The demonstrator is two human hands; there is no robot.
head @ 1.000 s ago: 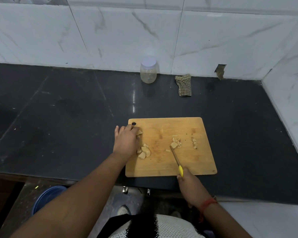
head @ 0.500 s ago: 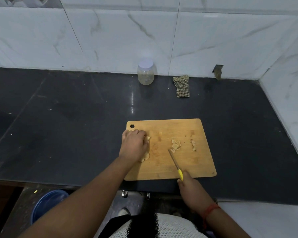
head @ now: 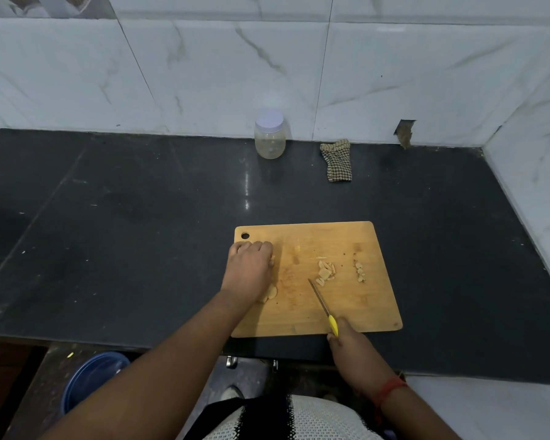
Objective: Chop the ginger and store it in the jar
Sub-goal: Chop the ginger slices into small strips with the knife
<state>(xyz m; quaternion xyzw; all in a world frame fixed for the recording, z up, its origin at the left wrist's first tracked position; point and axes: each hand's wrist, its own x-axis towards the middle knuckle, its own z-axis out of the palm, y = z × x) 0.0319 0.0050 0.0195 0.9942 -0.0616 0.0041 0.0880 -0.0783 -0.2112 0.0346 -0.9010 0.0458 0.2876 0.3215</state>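
While my right hand (head: 346, 339) is curled around the yellow handle of the knife (head: 323, 304) at the near edge of the cutting board (head: 315, 315), the blade lies low over the wood and its tip points toward the small pile of cut ginger (head: 326, 273) in the middle. My left hand (head: 250, 269) is near the left edge of the board, fingers bent down over some ginger slices (head: 271, 292); whether I already pinch one I cannot tell, because the hand hides it. A few finer bits (head: 359, 271) lie toward the right edge.

I judge I am in the chopping step, and it is not finished. The next move calls for bringing a slice from the left under the blade, with my fingertips kept back from the edge.

Far away, at the back edge of the counter (head: 140, 233) by the wall, the jar (head: 269, 134) stands upright with its lid on, a checked cloth (head: 337, 161) lying beside it. It must be opened before storing.
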